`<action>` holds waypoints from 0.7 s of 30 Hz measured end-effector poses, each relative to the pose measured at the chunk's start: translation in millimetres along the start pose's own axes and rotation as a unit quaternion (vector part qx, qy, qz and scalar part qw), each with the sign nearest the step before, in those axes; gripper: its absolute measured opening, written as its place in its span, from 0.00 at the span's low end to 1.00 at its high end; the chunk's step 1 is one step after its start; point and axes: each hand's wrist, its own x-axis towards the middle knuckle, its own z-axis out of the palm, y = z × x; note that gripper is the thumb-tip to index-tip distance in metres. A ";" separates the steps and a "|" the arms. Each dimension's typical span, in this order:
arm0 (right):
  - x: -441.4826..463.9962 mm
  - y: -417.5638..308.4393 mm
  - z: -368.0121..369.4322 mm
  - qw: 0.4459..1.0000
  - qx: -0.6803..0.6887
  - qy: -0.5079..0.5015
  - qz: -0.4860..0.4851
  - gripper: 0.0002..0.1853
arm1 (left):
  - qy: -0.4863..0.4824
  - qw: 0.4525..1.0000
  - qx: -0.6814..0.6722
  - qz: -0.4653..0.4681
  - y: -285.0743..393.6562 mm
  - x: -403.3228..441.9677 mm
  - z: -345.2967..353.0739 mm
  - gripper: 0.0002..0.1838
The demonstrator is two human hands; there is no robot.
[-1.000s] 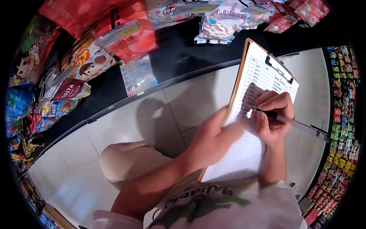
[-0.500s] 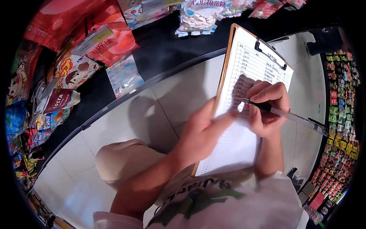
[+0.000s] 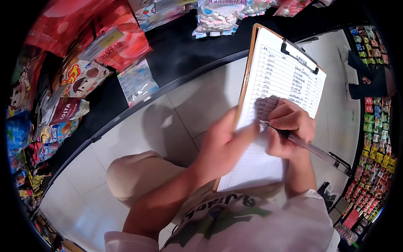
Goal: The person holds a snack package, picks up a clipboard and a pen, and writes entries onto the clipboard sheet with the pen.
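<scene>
A brown clipboard [image 3: 245, 90] leans over my lap with a lined paper sheet [image 3: 270, 75] under its black clip [image 3: 300, 56]. Handwriting fills the upper rows; lower rows look blank. My left hand [image 3: 224, 145] grips the clipboard's left edge, thumb over the sheet, its other fingers hidden behind the board. My right hand [image 3: 291, 128] is closed round a clear-barrelled pen [image 3: 315, 150], resting on the middle of the sheet. The pen's tip is close to my left thumb and hard to make out.
Packaged sweets, among them a red bag [image 3: 124, 48] and a marshmallow bag [image 3: 216, 19], hang over a black shelf [image 3: 180, 54]. A small clear packet [image 3: 137, 82] lies on it. Another person [image 3: 365, 77] stands at the right near a packed shelf [image 3: 375, 157]. Pale floor tiles [image 3: 100, 168] lie below.
The view has shifted, so the clipboard and shelf goods sit further left. My right hand has moved slightly down the sheet with the pen. Another person has come further into view at the right.
</scene>
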 end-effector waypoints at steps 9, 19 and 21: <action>5.7 1.4 1.2 0.999 0.013 -0.047 -0.016 0.10 | 0.029 0.999 -0.009 0.016 -5.7 -4.6 4.0 0.15; 5.2 -1.1 3.9 0.999 -0.006 -0.032 -0.025 0.12 | 0.018 1.000 0.009 0.022 -2.5 -5.7 3.3 0.17; 6.0 -0.6 4.3 0.999 -0.006 -0.034 -0.025 0.12 | 0.019 1.000 0.011 0.021 -2.5 -5.2 3.0 0.17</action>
